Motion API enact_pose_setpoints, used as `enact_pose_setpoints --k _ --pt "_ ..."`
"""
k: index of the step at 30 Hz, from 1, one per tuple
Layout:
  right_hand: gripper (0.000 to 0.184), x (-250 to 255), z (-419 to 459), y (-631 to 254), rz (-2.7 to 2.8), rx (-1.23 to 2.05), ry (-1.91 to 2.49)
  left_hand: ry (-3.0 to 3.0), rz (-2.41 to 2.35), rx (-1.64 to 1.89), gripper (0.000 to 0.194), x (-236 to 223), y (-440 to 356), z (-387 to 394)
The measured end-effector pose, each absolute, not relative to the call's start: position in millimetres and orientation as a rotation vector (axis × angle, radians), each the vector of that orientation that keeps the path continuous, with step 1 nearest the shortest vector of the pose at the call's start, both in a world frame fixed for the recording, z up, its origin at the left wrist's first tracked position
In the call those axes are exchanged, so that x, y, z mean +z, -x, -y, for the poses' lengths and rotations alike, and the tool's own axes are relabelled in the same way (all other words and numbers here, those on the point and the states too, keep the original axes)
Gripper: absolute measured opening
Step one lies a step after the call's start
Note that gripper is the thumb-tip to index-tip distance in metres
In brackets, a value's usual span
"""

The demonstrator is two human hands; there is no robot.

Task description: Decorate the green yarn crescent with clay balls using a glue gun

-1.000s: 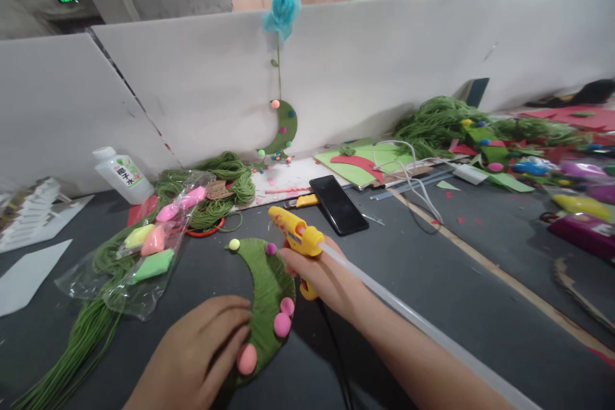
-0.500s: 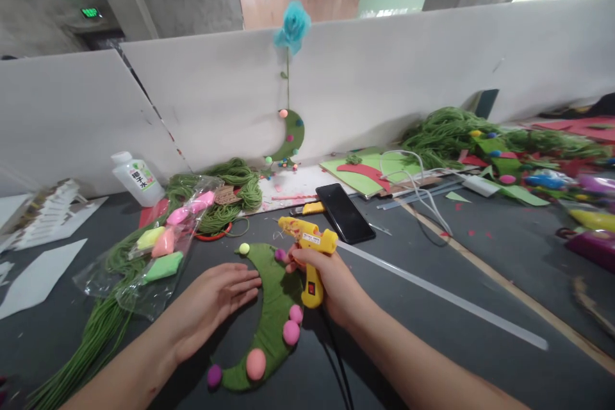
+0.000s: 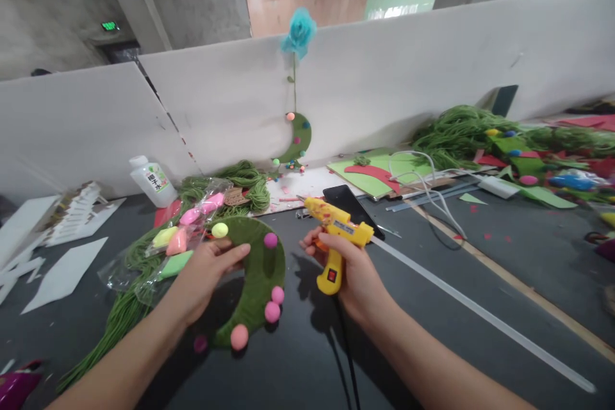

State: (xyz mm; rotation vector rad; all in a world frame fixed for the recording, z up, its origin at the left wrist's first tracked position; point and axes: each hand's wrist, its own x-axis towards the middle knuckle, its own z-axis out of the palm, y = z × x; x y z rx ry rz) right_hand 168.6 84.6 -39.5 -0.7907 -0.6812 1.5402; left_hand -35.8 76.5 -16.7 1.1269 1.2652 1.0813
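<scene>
Green crescent (image 3: 262,275), head view: located in front of the person, over the near part of the counter (image 3: 408,333), left of the glue gun (image 3: 336,227). Whether its lower tip rests on the counter cannot be told.

Hands: the left hand (image 3: 206,275) pinches the crescent at the inner edge near the upper end, thumb on the front face, other fingers behind. The right hand (image 3: 353,269) is closed around the glue gun handle. The nozzle points forward and left, apart from the crescent. A long glue stick (image 3: 456,295) extends from the rear of the gun.

Work done: the green covering spans the visible face. A yellow ball (image 3: 220,230) sits at the upper tip, a purple ball (image 3: 270,240) at the upper outer edge, two pink balls (image 3: 272,312) lower on that edge, and a coral ball (image 3: 239,337) near the lower end. A dark purple ball (image 3: 200,343) is just beside the lower tip; attachment cannot be confirmed.

Work left, by judgement: the crescent appears partly decorated. Its middle is bare, and no flower shows on it, whereas the small crescent (image 3: 302,134) at the white partition (image 3: 216,102) stands below a stem (image 3: 295,83) with a blue flower (image 3: 300,31).
</scene>
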Motion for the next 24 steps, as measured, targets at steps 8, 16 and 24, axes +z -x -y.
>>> enact_pose_setpoints --k 8,16,24 --pt "0.019 -41 -88 -168 0.680 1.564 0.799 -1.290 -1.346 1.234 0.023 29 56 -85" --pt "0.019 -37 -81 -166 0.739 1.611 0.748 -1.238 -1.183 1.348 0.015 40 51 -88" --pt "0.020 -35 -80 -166 0.756 1.557 0.702 -1.122 -1.114 1.338 0.017 39 42 -91"
